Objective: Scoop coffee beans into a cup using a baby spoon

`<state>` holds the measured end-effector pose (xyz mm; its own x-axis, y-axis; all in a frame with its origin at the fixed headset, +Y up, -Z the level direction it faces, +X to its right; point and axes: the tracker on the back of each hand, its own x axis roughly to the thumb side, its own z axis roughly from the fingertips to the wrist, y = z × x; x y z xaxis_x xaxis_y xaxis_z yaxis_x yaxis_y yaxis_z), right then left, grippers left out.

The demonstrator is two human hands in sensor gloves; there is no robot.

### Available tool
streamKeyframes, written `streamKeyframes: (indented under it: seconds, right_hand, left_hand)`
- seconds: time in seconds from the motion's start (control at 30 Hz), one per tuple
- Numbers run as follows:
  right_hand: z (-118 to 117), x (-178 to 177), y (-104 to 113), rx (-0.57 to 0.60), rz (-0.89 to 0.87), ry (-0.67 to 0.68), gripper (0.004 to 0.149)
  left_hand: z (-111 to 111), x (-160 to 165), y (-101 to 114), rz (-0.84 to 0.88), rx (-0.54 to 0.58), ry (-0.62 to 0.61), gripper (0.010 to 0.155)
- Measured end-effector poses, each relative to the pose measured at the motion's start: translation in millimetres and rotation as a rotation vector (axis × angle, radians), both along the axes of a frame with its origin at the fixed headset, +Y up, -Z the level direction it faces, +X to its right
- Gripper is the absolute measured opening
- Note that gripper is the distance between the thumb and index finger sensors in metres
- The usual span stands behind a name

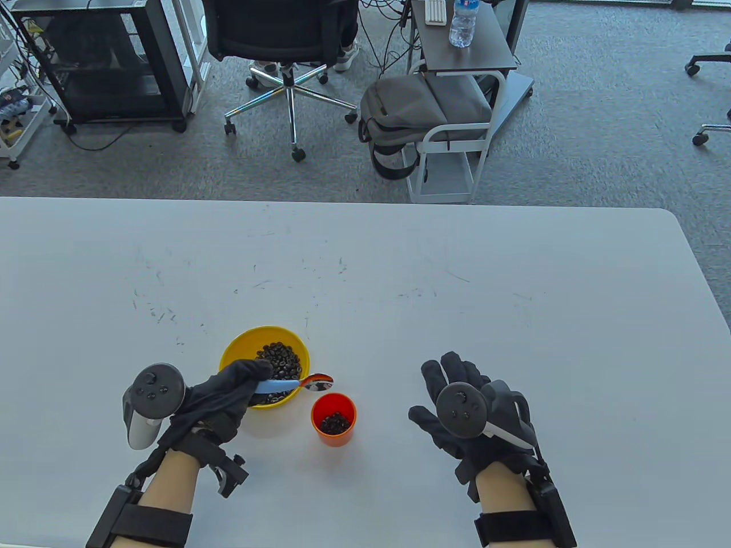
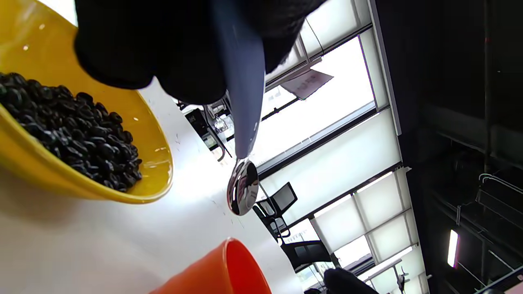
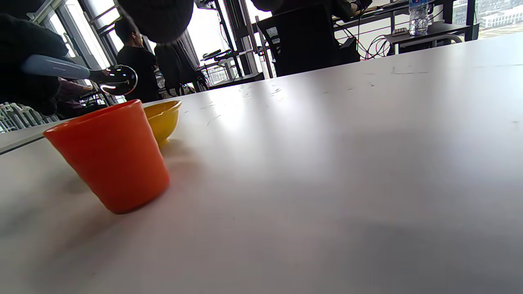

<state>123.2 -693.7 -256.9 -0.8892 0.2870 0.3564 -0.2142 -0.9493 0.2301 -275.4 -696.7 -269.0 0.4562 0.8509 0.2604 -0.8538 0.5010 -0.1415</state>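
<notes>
Your right hand [image 1: 469, 415] rests flat, fingers spread, holding nothing; your left hand [image 1: 220, 397] pinches the baby spoon [image 1: 297, 385], its bowl just above the orange cup [image 1: 333, 420] at its 11 o'clock rim. Tilt early and beans could miss. Beyond, the yellow bowl [image 1: 240, 345] holds coffee beans [image 1: 281, 359]. No writing is readable.

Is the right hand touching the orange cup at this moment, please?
No, the right hand rests flat on the table, apart from the orange cup.

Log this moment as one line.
left hand: holds spoon above cup | bowl: beans | right hand: flat on table
</notes>
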Motion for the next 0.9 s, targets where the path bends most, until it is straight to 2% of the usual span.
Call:
streamKeyframes:
  seconds: [0.17, 0.37, 0.73, 0.9]
  right_hand:
    - [0.1, -0.2, 0.0, 0.001, 0.001, 0.001, 0.079]
    - [0.0, -0.7, -0.5, 0.002, 0.005, 0.004, 0.079]
    - [0.6, -1.4, -1.0, 0.001, 0.007, 0.008, 0.079]
    - [0.4, -1.5, -1.1, -0.001, 0.007, 0.008, 0.079]
  left_hand:
    - [-0.4, -20.1, -1.2, -0.139, 0.086, 0.178, 0.042]
    - [-5.4, -41.6, -16.7, -0.172, 0.022, 0.297, 0.042]
    - [-9.6, -50.7, -36.3, -0.155, -0.114, 0.327, 0.042]
    - [-11.6, -52.4, -42.3, -0.205, -0.153, 0.319, 0.043]
